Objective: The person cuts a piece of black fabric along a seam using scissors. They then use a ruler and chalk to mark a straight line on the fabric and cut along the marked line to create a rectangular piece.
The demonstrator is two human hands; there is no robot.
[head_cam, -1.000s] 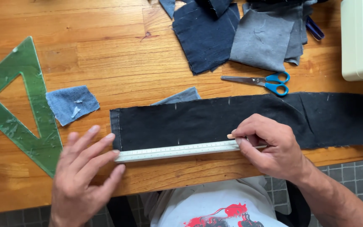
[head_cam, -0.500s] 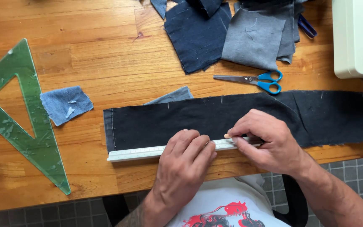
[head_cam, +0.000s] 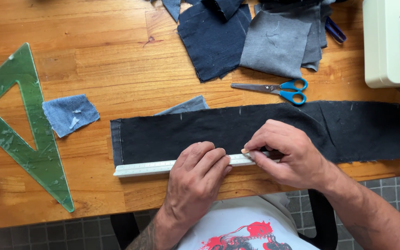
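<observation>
At table's near edge: white scale ruler (head_cam: 163, 166) is being pressed flat by left hand (head_cam: 195, 178), fingers together, along dark denim strip (head_cam: 237, 132) | right hand (head_cam: 288, 155) fingertips are being pinched on a small marker (head_cam: 245, 151), kind unclear | step judged: edge marking; steady ruler needed next.

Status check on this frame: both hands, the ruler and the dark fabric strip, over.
Left hand flat, pressing white ruler onto dark denim strip. Right hand pinching a small pale marker at the ruler's edge. Blue-handled scissors lie apart, beyond the strip.

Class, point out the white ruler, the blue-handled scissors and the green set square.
white ruler (head_cam: 144, 167), head view, bare left stretch.
blue-handled scissors (head_cam: 293, 91), head view, on the handles.
green set square (head_cam: 29, 88), head view, upper right arm.
</observation>
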